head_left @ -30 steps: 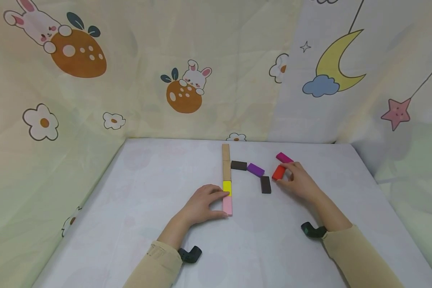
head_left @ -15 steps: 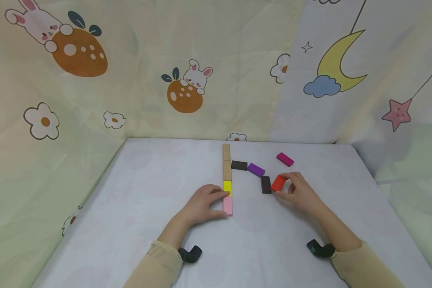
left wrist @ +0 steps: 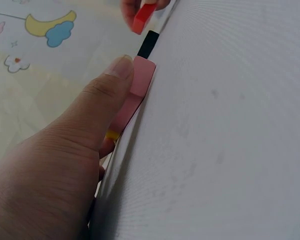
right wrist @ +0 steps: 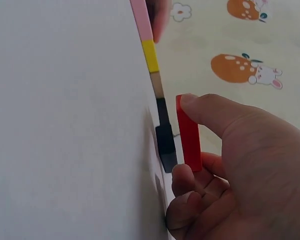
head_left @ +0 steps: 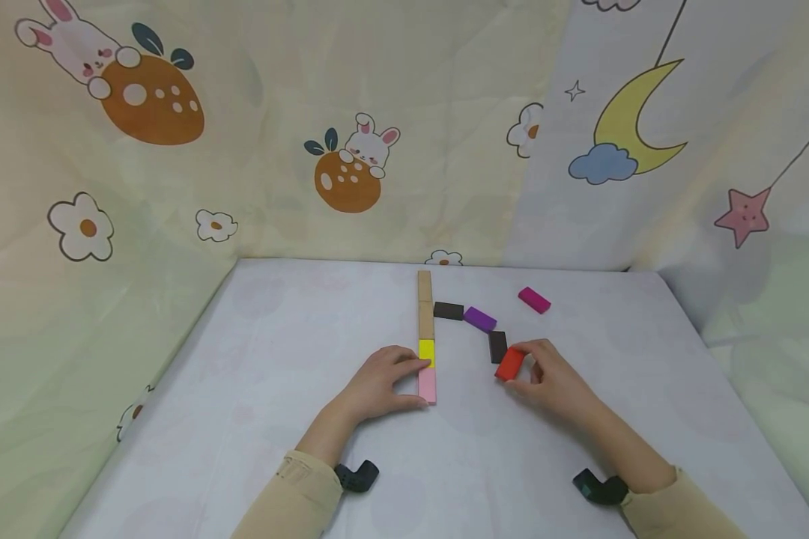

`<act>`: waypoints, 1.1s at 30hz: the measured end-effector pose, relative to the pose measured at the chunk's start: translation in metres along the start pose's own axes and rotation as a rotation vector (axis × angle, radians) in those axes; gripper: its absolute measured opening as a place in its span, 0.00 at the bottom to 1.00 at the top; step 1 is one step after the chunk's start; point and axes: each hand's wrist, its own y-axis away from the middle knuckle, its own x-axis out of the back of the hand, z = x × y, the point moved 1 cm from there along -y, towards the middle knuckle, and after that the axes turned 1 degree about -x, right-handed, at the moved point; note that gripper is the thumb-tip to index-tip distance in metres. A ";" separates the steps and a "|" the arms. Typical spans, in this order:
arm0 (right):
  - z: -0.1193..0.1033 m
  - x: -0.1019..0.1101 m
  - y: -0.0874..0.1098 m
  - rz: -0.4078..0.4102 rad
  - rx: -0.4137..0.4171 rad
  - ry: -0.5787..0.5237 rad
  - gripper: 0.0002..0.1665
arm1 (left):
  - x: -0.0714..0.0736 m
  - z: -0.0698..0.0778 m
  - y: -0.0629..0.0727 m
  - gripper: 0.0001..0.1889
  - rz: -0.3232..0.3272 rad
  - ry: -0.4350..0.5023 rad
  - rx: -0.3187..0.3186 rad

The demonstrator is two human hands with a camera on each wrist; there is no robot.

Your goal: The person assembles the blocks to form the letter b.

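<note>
The right hand (head_left: 556, 382) pinches a red block (head_left: 510, 364) between thumb and fingers, held tilted beside the near end of a black block (head_left: 497, 346). In the right wrist view, the thumb is on one end of the red block (right wrist: 189, 135) and fingers are at the other. A straight row holds two wooden-coloured blocks (head_left: 425, 318), a yellow block (head_left: 427, 350) and a pink block (head_left: 427, 385). The left hand (head_left: 377, 385) holds the pink block, thumb at its near end and index fingertip where it meets the yellow one.
From the row's upper right side, another black block (head_left: 449, 311) and a purple block (head_left: 480, 319) lead toward the black block near the right hand. A magenta block (head_left: 534, 300) lies apart at the back right. Patterned cloth (head_left: 445, 150) rises behind the white table (head_left: 276, 314).
The right hand has carried the red block down and left, from near the magenta block to the near end of the black block. The left hand has stayed in place.
</note>
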 end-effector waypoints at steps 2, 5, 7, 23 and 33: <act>-0.003 -0.003 0.002 -0.004 0.008 0.000 0.39 | 0.000 0.000 0.000 0.37 -0.001 0.001 0.005; -0.008 -0.006 0.004 -0.007 0.011 -0.002 0.39 | -0.001 0.000 0.000 0.37 -0.003 0.005 0.014; -0.010 -0.009 0.005 -0.011 0.012 0.008 0.39 | 0.000 0.001 0.000 0.37 -0.002 0.008 0.017; -0.019 -0.020 0.012 0.025 0.105 0.090 0.25 | -0.001 0.000 0.000 0.37 0.006 -0.005 0.005; -0.019 -0.024 0.010 0.024 0.072 0.137 0.25 | 0.000 0.002 0.000 0.37 0.002 -0.009 0.009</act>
